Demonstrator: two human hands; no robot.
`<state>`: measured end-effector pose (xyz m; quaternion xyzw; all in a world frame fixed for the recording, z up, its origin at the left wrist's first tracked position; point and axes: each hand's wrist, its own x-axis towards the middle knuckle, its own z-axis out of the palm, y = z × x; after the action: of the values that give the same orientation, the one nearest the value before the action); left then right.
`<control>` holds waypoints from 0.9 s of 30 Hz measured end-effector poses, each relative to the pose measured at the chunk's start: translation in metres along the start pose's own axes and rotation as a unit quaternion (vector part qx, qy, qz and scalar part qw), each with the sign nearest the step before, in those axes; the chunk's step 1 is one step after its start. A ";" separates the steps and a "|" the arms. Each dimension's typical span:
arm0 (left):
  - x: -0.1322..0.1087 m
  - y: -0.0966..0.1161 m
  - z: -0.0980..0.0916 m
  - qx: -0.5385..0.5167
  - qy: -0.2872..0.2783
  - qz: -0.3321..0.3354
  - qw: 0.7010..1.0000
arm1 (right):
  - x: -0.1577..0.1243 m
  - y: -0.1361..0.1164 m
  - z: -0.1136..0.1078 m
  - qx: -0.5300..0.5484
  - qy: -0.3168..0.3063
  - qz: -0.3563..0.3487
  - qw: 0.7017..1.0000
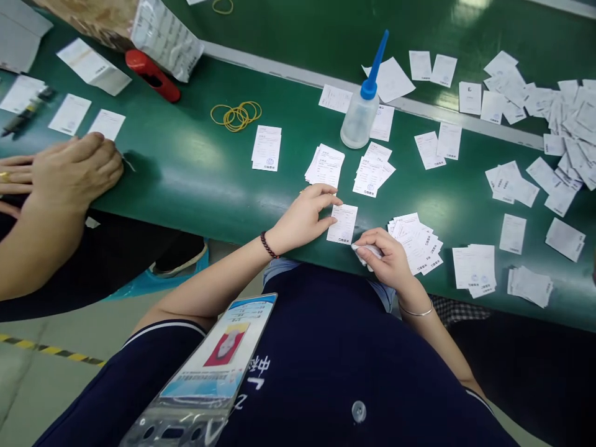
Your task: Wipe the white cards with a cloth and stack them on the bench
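My left hand (pixel 305 217) rests on the green table (pixel 186 167), fingertips pinning the left edge of a small white printed card (pixel 343 223) that lies flat near the front edge. My right hand (pixel 384 257) is closed around a small white wad, perhaps a cloth (pixel 365 250), held against the card's lower right corner. A fanned stack of the same cards (pixel 416 241) lies just right of my right hand. Two more small stacks (pixel 325 166) (pixel 372 174) sit beyond the card.
A clear squeeze bottle with a blue nozzle (pixel 361 112) stands behind the stacks. Many loose cards (pixel 559 124) are scattered at right. Yellow rubber bands (pixel 236 115) and a red tool (pixel 151 74) lie at left. Another person's hands (pixel 69 171) rest at the far left.
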<state>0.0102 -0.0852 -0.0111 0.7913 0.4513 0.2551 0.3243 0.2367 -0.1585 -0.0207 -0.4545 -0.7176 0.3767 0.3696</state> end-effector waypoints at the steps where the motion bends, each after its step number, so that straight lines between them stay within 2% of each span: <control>1: -0.006 -0.001 0.000 0.032 0.021 0.028 0.999 | 0.002 -0.001 0.001 -0.010 0.017 0.010 1.000; 4: -0.027 -0.007 0.001 0.087 0.059 0.116 0.988 | 0.010 -0.002 0.003 -0.052 0.064 0.033 0.996; 7: -0.047 -0.014 0.004 0.104 0.047 0.184 0.976 | 0.021 -0.001 0.004 -0.107 0.079 0.046 0.990; 10: -0.059 -0.019 0.008 0.132 0.028 0.221 0.966 | 0.031 0.003 0.005 -0.156 0.066 0.042 0.985; 17: -0.070 -0.012 0.017 0.165 0.002 0.241 0.956 | 0.041 0.007 0.007 -0.213 0.036 0.014 0.976; 27: -0.075 -0.010 0.025 0.177 -0.015 0.234 0.956 | 0.046 0.008 0.006 -0.224 -0.002 0.015 0.974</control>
<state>-0.0124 -0.1544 -0.0437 0.9232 0.2866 0.2280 0.1164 0.2196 -0.1147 -0.0217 -0.5354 -0.7779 0.2125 0.2512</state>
